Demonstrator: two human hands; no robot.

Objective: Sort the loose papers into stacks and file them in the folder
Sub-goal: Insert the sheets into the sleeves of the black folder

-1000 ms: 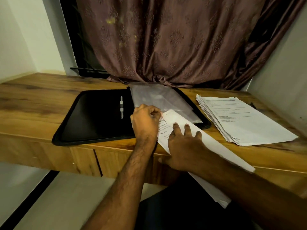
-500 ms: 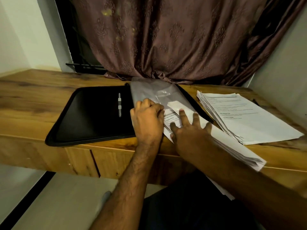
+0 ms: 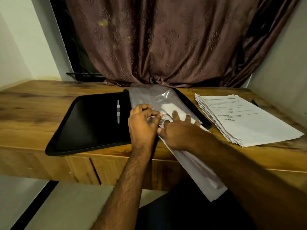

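Presently, item by item, from the grip outward:

Left hand (image 3: 143, 124) — fingers curled, pinching the open edge of a clear plastic sleeve (image 3: 154, 98) and lifting it, at about 12 o'clock from the person's lap.

Right hand (image 3: 178, 130) — fingers straight and spread, pressing flat on a sheaf of papers (image 3: 191, 163); it holds nothing by curling. The sheaf's far end lies under the plastic, its near end hangs off the desk edge toward 5 o'clock.

Folder (image 3: 89, 120) — black, zip-edged, lying open on the wooden desk (image 3: 33, 105); a pen (image 3: 118, 111) sits in its left half, at 9 o'clock of the left hand. The sleeve belongs to its right half.

Second stack of papers (image 3: 245, 118) — printed, fanned slightly, at 3 o'clock, well apart from the folder's edge.

Curtain (image 3: 166, 44) — at 12 o'clock, behind the desk.

Handling note, as judgement: the step is feeding the sheaf into the sleeve. Keep the mouth held wide, push with a flat palm along the sheaf's length, corners squared first — a snagged corner would crumple the top sheet.
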